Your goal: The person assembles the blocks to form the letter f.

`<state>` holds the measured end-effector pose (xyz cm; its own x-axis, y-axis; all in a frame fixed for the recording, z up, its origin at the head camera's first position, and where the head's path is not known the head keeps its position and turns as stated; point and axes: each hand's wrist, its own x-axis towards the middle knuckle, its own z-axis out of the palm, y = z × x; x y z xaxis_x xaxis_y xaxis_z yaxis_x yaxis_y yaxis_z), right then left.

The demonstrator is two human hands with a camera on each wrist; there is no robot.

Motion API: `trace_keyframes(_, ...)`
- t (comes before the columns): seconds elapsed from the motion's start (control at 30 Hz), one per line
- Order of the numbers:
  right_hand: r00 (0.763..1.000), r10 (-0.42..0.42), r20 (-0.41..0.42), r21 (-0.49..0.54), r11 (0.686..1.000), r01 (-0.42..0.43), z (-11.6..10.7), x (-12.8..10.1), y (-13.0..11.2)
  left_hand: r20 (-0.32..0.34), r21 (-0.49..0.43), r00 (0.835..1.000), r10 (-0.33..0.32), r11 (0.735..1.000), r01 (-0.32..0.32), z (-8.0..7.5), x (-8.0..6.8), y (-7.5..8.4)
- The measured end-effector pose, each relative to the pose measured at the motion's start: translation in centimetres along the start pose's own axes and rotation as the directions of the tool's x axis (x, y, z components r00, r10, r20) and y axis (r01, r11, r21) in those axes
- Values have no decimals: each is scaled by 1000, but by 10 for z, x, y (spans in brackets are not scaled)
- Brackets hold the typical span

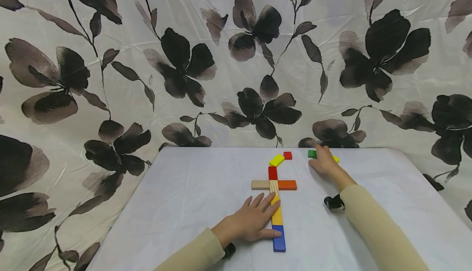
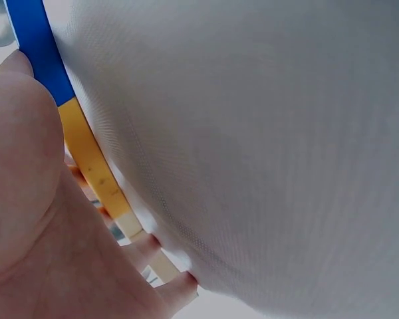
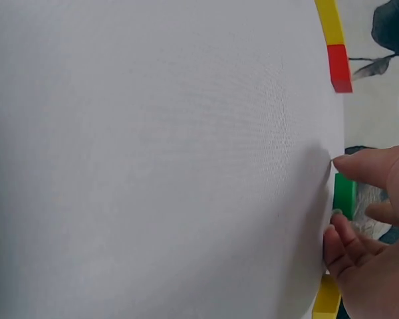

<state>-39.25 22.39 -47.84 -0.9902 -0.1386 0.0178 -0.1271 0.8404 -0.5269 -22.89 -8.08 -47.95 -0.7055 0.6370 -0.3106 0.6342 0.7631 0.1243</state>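
Observation:
Flat on the row of blocks lies my left hand, its fingers spread over the yellow block and its thumb on the blue block. At the table's far edge my right hand is around a green block. In the right wrist view the green block sits between the thumb and the other fingers, with a small gap beside the thumb. A second yellow block shows partly behind the right hand.
Above the yellow block, a natural wood block continues the row, with a beige block and an orange block at its sides. A red block, a tilted yellow block and another red block follow toward the far edge.

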Motion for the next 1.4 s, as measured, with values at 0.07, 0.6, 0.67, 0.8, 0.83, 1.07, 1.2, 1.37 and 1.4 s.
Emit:
trace_keyframes(0.07, 1000, 5, 0, 15, 1000, -5, 1, 2, 1, -2, 5, 1000, 1, 1000, -1, -1, -1, 0)
trace_keyframes(0.6, 998, -45, -33, 96, 994, 48, 3, 5, 4, -18, 11, 1000, -2, 1000, 2, -1, -1, 1)
trace_keyframes(0.67, 999, -30, -17, 111, 993, 32, 4, 5, 4, -17, 12, 1000, -3, 1000, 3, 0, -1, 1)
trace_keyframes(0.8, 999, -49, -13, 100, 994, 50, 6, 2, 2, -17, 11, 1000, -4, 1000, 4, 2, 0, 0)
trace_keyframes(0.83, 998, -59, -13, 96, 994, 60, 7, 1, 0, -16, 11, 1000, -3, 1000, 3, 2, 0, 1)
trace_keyframes(1.07, 992, -122, -33, 103, 987, 124, 13, 1, -6, -11, 11, 1000, -2, 1000, 2, -1, -1, 2)
trace_keyframes(1.2, 993, -115, -34, 111, 987, 118, 18, 4, -9, -10, 5, 1000, 0, 1000, 0, -1, -1, 2)
trace_keyframes(1.37, 995, -97, -22, 115, 988, 99, 22, 6, -14, -2, 7, 1000, -1, 1000, 1, -1, 0, 2)
trace_keyframes(1.4, 995, -96, -20, 116, 988, 98, 22, 6, -15, 0, 7, 1000, -1, 1000, 1, -1, 0, 1)
